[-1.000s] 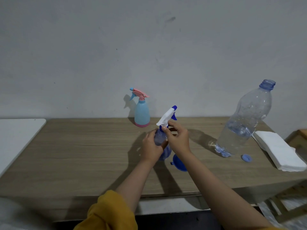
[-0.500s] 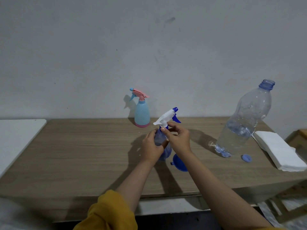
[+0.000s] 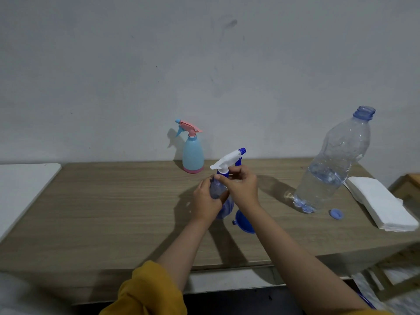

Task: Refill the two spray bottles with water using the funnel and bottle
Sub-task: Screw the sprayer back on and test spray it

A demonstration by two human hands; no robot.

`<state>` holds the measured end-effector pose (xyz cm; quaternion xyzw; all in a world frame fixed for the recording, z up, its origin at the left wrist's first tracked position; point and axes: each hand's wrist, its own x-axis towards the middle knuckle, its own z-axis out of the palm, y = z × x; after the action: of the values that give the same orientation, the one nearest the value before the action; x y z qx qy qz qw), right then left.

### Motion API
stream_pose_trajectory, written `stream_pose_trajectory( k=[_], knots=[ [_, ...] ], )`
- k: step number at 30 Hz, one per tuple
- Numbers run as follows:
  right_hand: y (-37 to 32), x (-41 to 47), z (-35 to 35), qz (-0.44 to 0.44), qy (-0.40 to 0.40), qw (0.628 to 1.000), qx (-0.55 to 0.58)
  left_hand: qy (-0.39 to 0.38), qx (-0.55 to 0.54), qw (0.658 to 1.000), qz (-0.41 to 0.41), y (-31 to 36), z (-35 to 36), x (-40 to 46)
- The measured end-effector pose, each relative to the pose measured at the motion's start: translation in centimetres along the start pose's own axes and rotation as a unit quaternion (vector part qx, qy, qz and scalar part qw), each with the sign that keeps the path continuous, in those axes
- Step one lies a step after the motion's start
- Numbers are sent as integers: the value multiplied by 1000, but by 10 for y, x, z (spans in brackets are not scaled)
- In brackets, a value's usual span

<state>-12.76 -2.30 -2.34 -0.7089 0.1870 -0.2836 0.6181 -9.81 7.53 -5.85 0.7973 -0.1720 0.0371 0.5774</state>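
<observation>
While the left hand grips the blue spray bottle mid-table, the right hand pinches its white trigger head. The funnel lies just beside; the water bottle and napkins crowd the right edge of the table.

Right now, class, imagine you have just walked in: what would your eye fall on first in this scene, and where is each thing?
First, the two hands at the table's middle: the left hand grips the translucent blue spray bottle while the right hand pinches its white trigger head. Next, the tall clear plastic water bottle, uncapped, stands at the right. A pale blue spray bottle with a pink trigger stands by the wall.
</observation>
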Motion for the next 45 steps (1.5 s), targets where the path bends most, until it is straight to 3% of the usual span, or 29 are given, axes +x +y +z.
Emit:
stream_pose_trajectory(
  k=[3, 7, 14, 20, 25, 31, 45],
  knots=[
    [-1, -3, 4, -4, 18, 1000, 9, 3, 13, 1000, 3, 2, 0, -1],
    [0, -5, 3, -67, -16, 997, -30, -7, -1, 1000, -7, 4, -3, -2],
    [1, -1, 4, -3, 19, 1000, -14, -6, 6, 1000, -6, 7, -3, -4],
    [3, -3, 3, -65, -19, 996, -57, -4, 17, 1000, 2, 10, -5, -4],
    [2, -2, 2, -18, 3, 999, -29, -3, 16, 1000, -4, 8, -3, -4],
    [1, -5, 3, -67, -26, 997, -43, -8, 39, 999, 1, 9, -6, -5],
    [3, -9, 3, -12, 29, 999, 8, -11, 21, 1000, 0, 9, -4, -4]
  ],
)
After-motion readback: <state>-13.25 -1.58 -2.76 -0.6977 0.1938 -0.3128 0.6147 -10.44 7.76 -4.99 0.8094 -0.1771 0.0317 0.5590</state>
